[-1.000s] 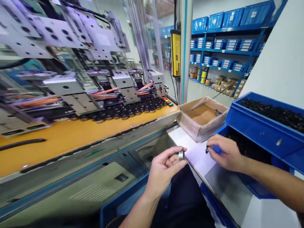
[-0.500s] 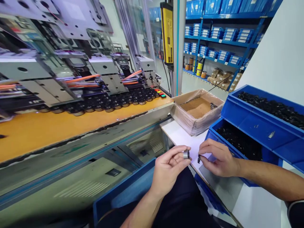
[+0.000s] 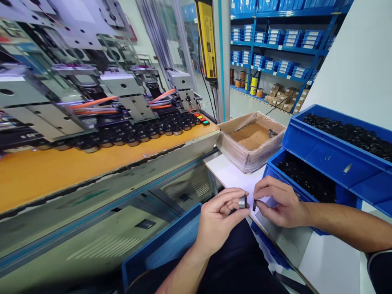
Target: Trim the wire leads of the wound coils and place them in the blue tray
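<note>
Between the thumb and fingers of my left hand (image 3: pixel 219 218) is a short silver metal ring (image 3: pixel 242 201) with a dark open end turned to the right. My right hand (image 3: pixel 280 204) pinches a small thin black plastic part (image 3: pixel 254 205), held on edge. The two pieces face each other with a narrow gap and do not touch. Behind my right hand stands a blue bin (image 3: pixel 272 169) of small black parts, with another blue bin (image 3: pixel 324 149) of black parts above it.
A plastic-lined cardboard box (image 3: pixel 235 153) sits on the white table (image 3: pixel 225 166). To the left, a machine with an orange worktop (image 3: pixel 128 155) carries rows of black-topped metal rings (image 3: pixel 133 141). A blue tub (image 3: pixel 171 241) is below, beside my lap.
My hands have come closer together, narrowing the gap between the metal ring and the black part. The whole view has shifted slightly.
</note>
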Demonstrator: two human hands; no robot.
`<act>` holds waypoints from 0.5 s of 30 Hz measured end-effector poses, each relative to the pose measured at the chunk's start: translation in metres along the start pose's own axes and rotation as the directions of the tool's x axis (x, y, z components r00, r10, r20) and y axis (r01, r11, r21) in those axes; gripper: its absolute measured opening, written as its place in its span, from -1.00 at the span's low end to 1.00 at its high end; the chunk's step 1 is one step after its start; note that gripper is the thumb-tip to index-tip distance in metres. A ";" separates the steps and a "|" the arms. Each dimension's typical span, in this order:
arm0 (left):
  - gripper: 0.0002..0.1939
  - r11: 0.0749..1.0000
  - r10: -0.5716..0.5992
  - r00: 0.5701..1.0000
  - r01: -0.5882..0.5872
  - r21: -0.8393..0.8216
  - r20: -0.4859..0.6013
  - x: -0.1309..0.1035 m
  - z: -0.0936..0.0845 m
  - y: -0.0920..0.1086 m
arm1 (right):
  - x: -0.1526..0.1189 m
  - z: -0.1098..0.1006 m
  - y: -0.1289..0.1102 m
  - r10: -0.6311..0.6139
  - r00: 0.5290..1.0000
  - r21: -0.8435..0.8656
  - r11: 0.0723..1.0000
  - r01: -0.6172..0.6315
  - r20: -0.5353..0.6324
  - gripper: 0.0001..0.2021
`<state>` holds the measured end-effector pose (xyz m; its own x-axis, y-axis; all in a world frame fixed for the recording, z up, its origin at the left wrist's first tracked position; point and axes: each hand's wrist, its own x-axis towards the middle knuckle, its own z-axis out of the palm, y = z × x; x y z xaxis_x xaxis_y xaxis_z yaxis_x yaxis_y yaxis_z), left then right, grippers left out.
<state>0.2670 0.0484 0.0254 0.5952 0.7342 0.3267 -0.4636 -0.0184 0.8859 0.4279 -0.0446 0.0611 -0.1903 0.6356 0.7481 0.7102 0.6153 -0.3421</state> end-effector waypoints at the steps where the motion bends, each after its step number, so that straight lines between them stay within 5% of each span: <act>1: -0.64 1.000 -0.019 1.000 0.019 -0.005 0.004 0.000 0.002 0.000 | 0.000 -0.001 -0.001 0.002 1.000 0.002 1.000 -0.002 0.002 -0.83; 7: -0.62 0.982 -0.167 0.984 0.172 -0.077 0.065 -0.003 0.011 -0.001 | 0.001 -0.003 -0.002 -0.015 1.000 -0.021 1.000 0.015 0.001 -0.83; 15: -0.64 0.983 -0.174 0.985 0.173 -0.067 -0.004 -0.002 0.011 -0.003 | 0.002 -0.003 0.002 -0.139 0.987 -0.065 0.987 0.144 0.076 -0.67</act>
<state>0.2741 0.0393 0.0254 0.6640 0.7290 0.1663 -0.3967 0.1548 0.9048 0.4312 -0.0436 0.0635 -0.3378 0.5774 0.7433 0.7181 0.6687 -0.1931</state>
